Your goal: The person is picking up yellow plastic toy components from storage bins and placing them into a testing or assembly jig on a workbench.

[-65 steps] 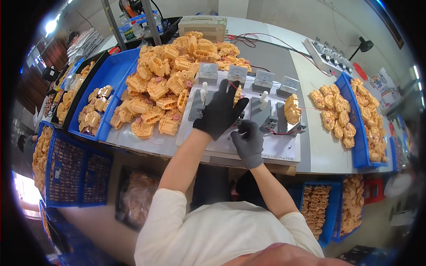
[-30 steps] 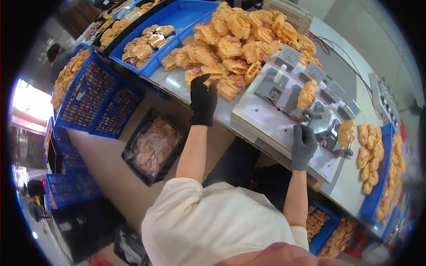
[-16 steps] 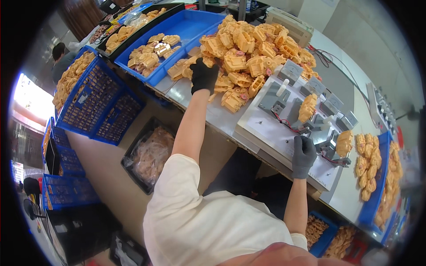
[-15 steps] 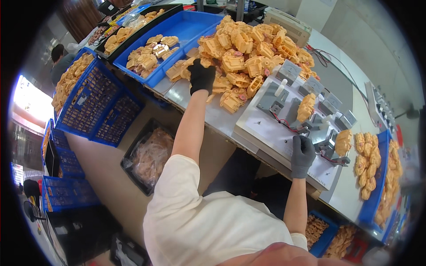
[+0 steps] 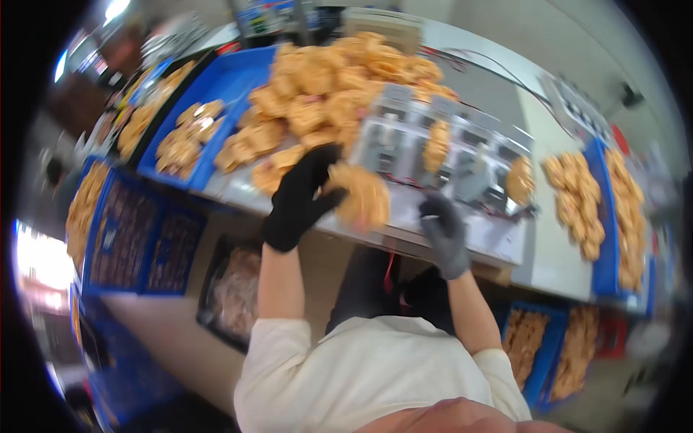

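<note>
The view is motion-blurred. My left hand (image 5: 299, 198), in a black glove, grips an orange-tan moulded part (image 5: 359, 195) and carries it above the front edge of the workbench. Behind it lies a large heap of the same orange parts (image 5: 325, 86). My right hand (image 5: 444, 231), in a grey glove, rests at the near edge of the grey fixture plate (image 5: 498, 238) and seems to hold nothing. On the plate, metal fixture blocks (image 5: 393, 141) stand in rows, two of them carrying orange parts (image 5: 437, 144).
Blue trays with orange parts (image 5: 180, 144) sit at the left. A blue tray (image 5: 606, 195) with rows of parts is at the right. Blue crates (image 5: 137, 231) and a black bin (image 5: 231, 289) stand below the bench on the floor.
My left hand has picked one orange part off the heap and drawn it back toward the fixture plate. The camera has swung to the right; my right hand stays at the plate's edge.
</note>
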